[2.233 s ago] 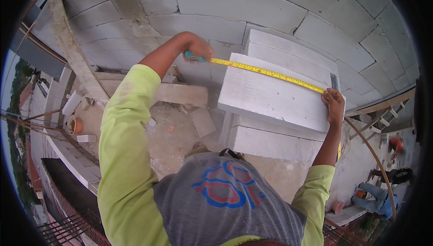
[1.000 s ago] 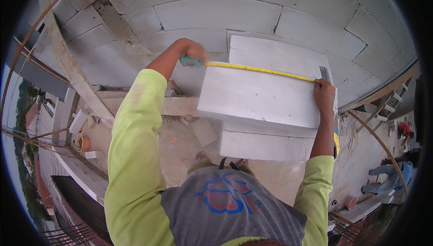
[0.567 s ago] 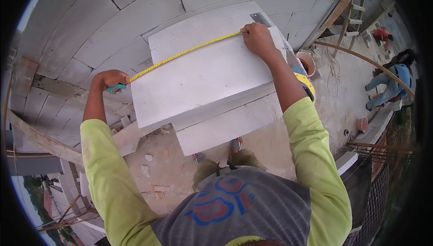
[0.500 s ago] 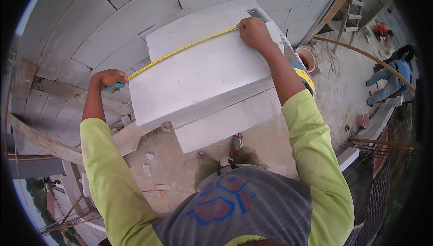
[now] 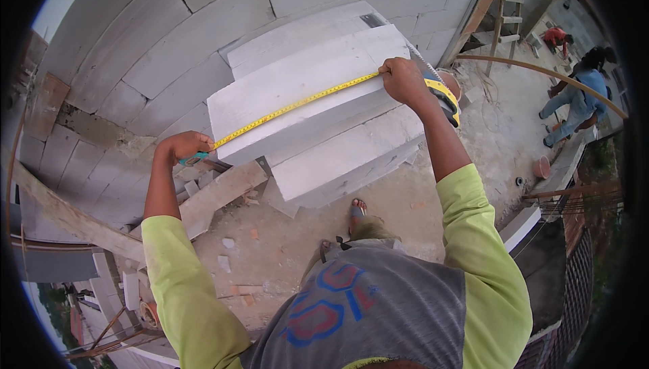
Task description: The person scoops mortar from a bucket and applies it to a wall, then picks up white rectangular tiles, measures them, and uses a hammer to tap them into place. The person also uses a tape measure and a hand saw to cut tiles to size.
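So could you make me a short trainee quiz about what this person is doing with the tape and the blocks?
1. True or false: the yellow tape measure is stretched across the top white block.
2. Which hand holds the end of the tape by the block's left edge? A) left hand B) right hand
3. Fill in: behind the stacked blocks stands a wall of grey ____.

Key
1. True; it runs from one hand to the other over the block's upper face.
2. A; the right hand pins the tape at the right end.
3. Blocks.
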Demonstrator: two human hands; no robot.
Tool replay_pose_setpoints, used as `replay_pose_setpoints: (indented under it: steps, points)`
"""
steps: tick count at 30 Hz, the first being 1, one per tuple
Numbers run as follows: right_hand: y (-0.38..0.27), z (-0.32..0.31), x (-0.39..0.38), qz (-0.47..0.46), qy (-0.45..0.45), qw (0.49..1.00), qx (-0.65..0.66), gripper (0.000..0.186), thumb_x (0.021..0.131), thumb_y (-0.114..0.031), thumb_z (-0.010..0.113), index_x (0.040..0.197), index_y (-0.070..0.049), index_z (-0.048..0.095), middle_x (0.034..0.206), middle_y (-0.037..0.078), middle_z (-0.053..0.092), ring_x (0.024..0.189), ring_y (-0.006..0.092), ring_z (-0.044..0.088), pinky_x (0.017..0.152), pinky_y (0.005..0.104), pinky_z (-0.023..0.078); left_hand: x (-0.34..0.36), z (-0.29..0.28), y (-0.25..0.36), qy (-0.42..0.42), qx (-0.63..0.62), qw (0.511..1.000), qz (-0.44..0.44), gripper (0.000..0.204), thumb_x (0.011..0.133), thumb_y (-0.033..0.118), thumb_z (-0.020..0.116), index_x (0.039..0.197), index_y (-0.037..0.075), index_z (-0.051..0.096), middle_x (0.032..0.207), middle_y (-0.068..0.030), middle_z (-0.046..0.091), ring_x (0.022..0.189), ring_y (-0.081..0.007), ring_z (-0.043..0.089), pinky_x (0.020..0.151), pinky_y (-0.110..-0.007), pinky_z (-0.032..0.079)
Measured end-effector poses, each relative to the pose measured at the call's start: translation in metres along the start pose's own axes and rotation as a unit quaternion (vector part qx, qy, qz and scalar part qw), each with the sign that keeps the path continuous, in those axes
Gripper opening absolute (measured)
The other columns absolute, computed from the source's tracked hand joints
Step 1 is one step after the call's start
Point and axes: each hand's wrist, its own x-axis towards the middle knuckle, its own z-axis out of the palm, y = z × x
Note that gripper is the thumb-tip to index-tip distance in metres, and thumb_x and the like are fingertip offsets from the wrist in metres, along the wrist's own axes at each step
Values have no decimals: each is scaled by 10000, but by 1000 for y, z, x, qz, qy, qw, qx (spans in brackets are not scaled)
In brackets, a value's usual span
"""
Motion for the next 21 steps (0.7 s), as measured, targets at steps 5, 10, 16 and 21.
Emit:
replay_pose_setpoints:
  steps: [5, 10, 16, 21]
  points:
    - [-9, -9, -119, 15, -73, 996, 44, 211, 892, -9, 664, 987, 6, 852, 954, 276, 786, 924, 453, 773, 931, 496, 610, -68, 88, -43, -26, 70, 997, 6, 221, 1050, 265, 724, 1143, 97, 832, 940, 38, 758, 881, -89, 655, 821, -281, 534]
    - [-49, -20, -165, 27, 62, 992, 108, 113, 912, 9, 722, 1004, 7, 787, 914, 196, 759, 829, 361, 748, 792, 450, 606, -124, 124, -38, -7, 64, 997, 30, 475, 1105, 516, 666, 1286, 83, 742, 941, -27, 743, 854, -119, 651, 775, -321, 537]
    - [-155, 11, -122, -187, 40, 945, 265, 136, 946, -92, 787, 1043, -22, 724, 1006, 166, 731, 1014, 371, 697, 886, 485, 569, -120, 100, 100, 152, 143, 973, 97, 621, 1126, 629, 572, 1399, 75, 637, 898, -119, 733, 792, -178, 656, 761, -362, 543]
    - [-76, -7, -94, -135, 119, 970, 162, 261, 911, -188, 859, 1081, -36, 730, 1063, 144, 717, 1011, 344, 669, 900, 471, 558, -37, 60, 208, 266, 199, 938, 94, 626, 1143, 620, 515, 1401, 59, 615, 1002, -227, 784, 912, -340, 765, 847, -467, 579]
